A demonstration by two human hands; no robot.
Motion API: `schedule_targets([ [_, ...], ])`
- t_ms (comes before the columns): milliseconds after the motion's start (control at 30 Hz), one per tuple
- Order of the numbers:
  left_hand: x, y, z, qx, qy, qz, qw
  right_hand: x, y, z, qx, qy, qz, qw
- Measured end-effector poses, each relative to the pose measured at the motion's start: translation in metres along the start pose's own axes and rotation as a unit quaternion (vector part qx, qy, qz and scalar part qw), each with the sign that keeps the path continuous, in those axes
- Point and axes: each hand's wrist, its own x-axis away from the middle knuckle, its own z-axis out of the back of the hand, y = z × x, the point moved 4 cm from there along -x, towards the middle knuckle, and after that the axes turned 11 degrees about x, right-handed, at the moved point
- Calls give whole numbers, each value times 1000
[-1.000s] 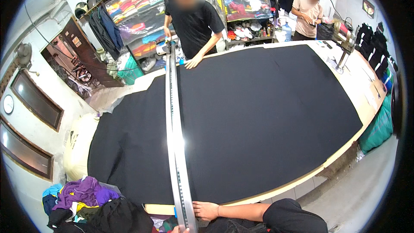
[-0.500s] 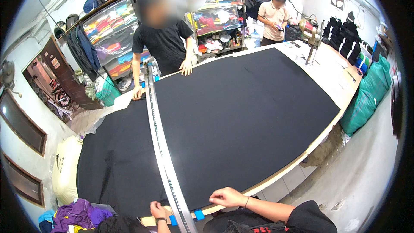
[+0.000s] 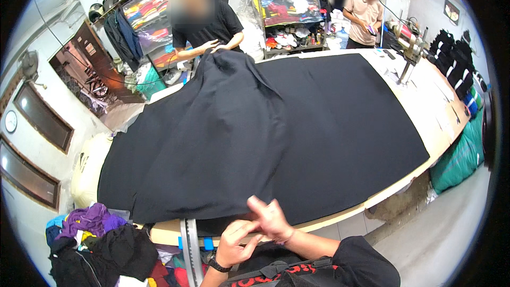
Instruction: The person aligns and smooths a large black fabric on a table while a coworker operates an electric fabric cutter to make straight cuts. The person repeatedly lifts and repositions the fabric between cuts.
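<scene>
A wide sheet of black fabric [image 3: 223, 143] is spread on the table, its middle lifted and draped toward the far side. My left hand [image 3: 239, 239] is at the near edge, its fingers bent and thumb apart, with nothing visible in it. Close beside it, my right hand [image 3: 272, 220] has its fingers spread, overlapping the left fingertips in view. Whether the hands touch is hard to tell. The metal rail [image 3: 190, 250] sticks out from under the fabric, left of my hands; its middle is hidden.
Across the table, a person in a black shirt [image 3: 212, 26] holds up the fabric. Another person [image 3: 364, 16] stands far right near a cutting machine [image 3: 409, 45]. A clothes pile [image 3: 101, 239] lies near left; a green sack [image 3: 459, 154] stands right of the wooden table [image 3: 441, 90].
The rail lay on top of the fabric; now fabric covers most of it. The other person has raised the far edge. My hands have come together near the rail's end, and the view has shifted.
</scene>
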Motion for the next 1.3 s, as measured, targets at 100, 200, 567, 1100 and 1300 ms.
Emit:
schedule_targets([
  [100, 13, -37, -32, 299, 34, 187, 935, 18, -84, 91, 21, 133, 120, 984],
  [200, 45, -113, -28, 535, 365, 360, 672, 43, -134, 156, -85, 118, 347, 926],
  [567, 152, -261, 141, 120, 649, 345, 668, 17, 78, 271, 4, 182, -79, 980],
  [1100, 45, -97, 42, -44, 382, 255, 887, -31, 72, 284, -162, 442, 96, 877],
  [1300, 96, -148, 147, 320, 530, 132, 774, 12, 3, 278, 3, 508, 277, 815],
])
